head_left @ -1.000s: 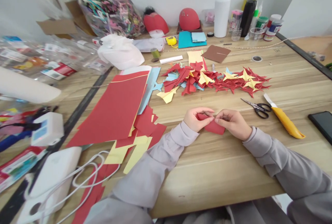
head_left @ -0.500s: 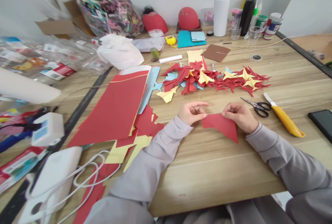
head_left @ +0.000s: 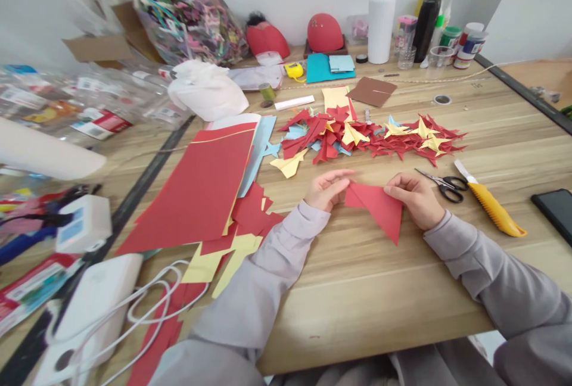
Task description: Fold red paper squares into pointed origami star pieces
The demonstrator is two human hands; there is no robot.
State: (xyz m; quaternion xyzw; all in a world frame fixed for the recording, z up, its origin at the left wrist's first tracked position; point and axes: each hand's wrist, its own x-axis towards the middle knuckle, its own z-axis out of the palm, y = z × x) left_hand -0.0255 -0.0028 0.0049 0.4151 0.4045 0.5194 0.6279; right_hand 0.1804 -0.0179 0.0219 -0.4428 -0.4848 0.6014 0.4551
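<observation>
A folded piece of red paper (head_left: 379, 207) hangs between my two hands, its pointed corner dangling down toward the tabletop. My left hand (head_left: 325, 190) pinches its upper left corner between thumb and fingers. At the upper right edge, my right hand (head_left: 413, 198) grips it with thumb and curled fingers. Beyond the hands lies a heap of folded paper stars (head_left: 370, 136), mostly red with some yellow and blue. Black-handled scissors (head_left: 447, 184) and a yellow-handled cutter (head_left: 494, 204) rest just right of my right hand.
Large red sheets (head_left: 201, 183) and yellow scraps (head_left: 196, 267) lie left of my left arm. A white power bank (head_left: 93, 308) with a coiled cable sits farther left. A phone (head_left: 554, 210) lies at the right. Bottles and jars (head_left: 381, 28) line the back.
The red paper has turned slightly, its lower point swinging left, and its upper edge has risen. My left fingers have shifted a little on its corner.
</observation>
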